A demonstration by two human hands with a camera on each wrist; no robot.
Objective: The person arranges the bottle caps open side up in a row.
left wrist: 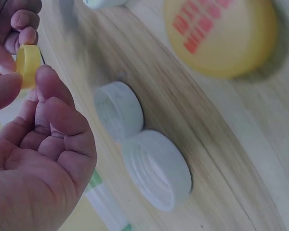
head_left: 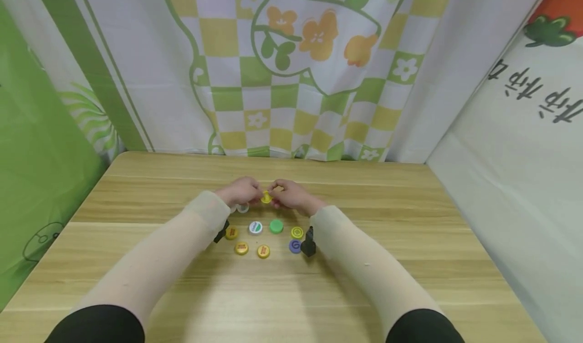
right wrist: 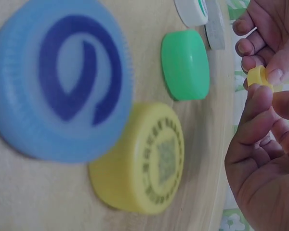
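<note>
My left hand and my right hand meet above the far middle of the table, fingertips close together. Between them is a small yellow bottle cap, pinched by thumb and finger from both sides. The left wrist view has this cap standing on edge, its ridge-free side outward. Two white bottle caps lie beneath the left hand, a smaller one touching a larger one, both hollow side showing.
Nearer on the wooden table lie a green cap, a white cap with green, a yellow cap by a blue cap, and yellow caps with red print. A patterned curtain hangs behind.
</note>
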